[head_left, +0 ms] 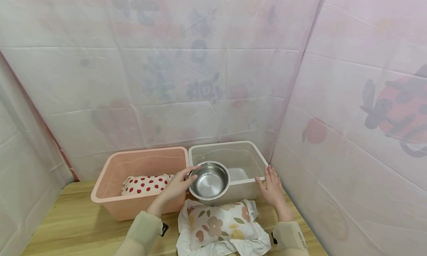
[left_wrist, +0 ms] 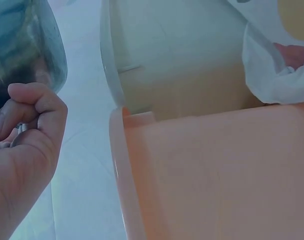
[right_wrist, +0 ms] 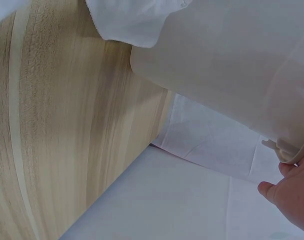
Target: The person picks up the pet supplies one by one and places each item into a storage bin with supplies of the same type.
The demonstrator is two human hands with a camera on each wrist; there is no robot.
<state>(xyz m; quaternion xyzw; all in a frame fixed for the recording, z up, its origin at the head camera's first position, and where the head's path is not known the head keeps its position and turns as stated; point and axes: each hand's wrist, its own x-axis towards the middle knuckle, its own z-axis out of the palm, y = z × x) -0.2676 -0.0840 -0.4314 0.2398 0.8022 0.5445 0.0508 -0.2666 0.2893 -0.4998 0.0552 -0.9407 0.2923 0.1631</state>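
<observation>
A round stainless steel bowl (head_left: 210, 181) is in my left hand (head_left: 178, 184), which grips its left rim with thumb and fingers. The bowl is above the near left part of a grey plastic bin (head_left: 248, 181), overlapping its front rim in the head view. In the left wrist view, my curled fingers (left_wrist: 34, 95) are at the edge of the shiny bowl (left_wrist: 29, 45). At the bin's front right corner, my right hand (head_left: 272, 187) rests on the rim with its fingers extended. The right wrist view catches only part of that hand (right_wrist: 294, 195) beside the bin's corner.
An orange-pink bin (head_left: 146, 204) adjoins the grey one on the left, holding a white cushion (head_left: 146, 184) with red spots. In front of the grey bin lies a flower-print cushion (head_left: 220, 224) with white ruffles. Printed sheets (head_left: 186, 81) surround the wooden table (head_left: 71, 219).
</observation>
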